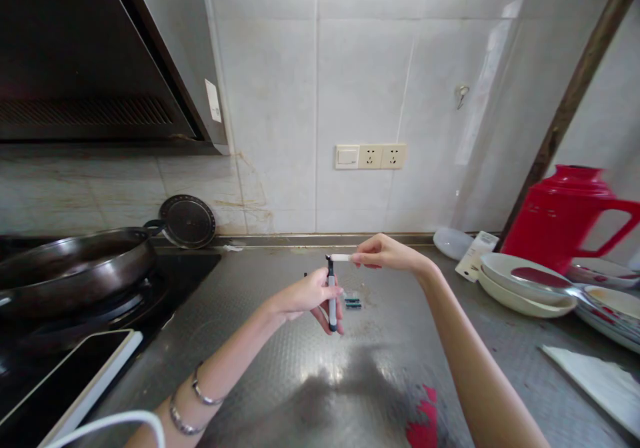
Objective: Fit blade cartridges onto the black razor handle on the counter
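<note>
- One metal worktop (280, 361) is used as base; both hands are held above it, probably for working room.
- Left hand (317, 296): grip is wrapped round a black-and-grey tool (332, 301), held near upright over the worktop, presumably so its top is kept exposed.
- Right hand (384, 252): a white stick (341, 258) is pinched by its outer end, roughly level, so the tool's top can apparently be met.
- Small dark pieces (353, 303) are laid behind, likely for easy reach.

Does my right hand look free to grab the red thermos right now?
Probably not as is: your right hand is pinching a small white stick, and stacked dishes stand in front of the red thermos.
</note>
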A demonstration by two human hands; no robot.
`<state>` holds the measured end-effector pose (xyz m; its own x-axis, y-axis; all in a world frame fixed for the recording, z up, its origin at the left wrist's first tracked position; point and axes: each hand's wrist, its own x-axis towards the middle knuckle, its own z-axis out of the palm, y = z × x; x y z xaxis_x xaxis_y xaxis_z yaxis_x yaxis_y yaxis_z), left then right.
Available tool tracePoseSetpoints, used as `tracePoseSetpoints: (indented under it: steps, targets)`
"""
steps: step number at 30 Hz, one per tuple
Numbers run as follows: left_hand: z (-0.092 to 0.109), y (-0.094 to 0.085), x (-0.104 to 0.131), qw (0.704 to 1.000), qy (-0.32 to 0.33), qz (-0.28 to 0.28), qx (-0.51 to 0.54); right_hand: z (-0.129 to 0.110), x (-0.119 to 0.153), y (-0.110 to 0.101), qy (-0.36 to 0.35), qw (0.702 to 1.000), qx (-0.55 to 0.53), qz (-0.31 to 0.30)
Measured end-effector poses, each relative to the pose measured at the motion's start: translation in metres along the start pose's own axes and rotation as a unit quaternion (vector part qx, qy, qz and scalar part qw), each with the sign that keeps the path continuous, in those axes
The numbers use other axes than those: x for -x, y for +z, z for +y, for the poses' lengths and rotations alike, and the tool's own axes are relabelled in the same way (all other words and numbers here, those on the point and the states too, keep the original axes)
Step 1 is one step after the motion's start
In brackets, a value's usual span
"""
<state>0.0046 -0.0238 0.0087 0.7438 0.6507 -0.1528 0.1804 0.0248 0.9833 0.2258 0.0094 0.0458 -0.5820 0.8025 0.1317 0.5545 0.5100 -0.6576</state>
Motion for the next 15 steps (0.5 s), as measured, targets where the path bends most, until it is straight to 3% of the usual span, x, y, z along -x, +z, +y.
tracePoseSetpoints:
  steps: [4, 9, 15]
  targets:
    - [-0.0002, 0.0005, -0.0002, 1.0, -0.005, 0.009, -0.003, 0.0005, 0.0018, -0.0015, 0.022, 0.996, 0.034, 0.081]
    - [-0.0011, 0.0013, -0.001, 1.0, -0.012, 0.008, -0.003, -0.0028, 0.0043, -0.0015, -0.001, 1.0, 0.0, -0.004]
    - [-0.0007, 0.0036, -0.0001, 1.0, -0.016, 0.012, -0.004, -0.0031, -0.0004, 0.0016, 0.011, 0.997, 0.02, 0.076]
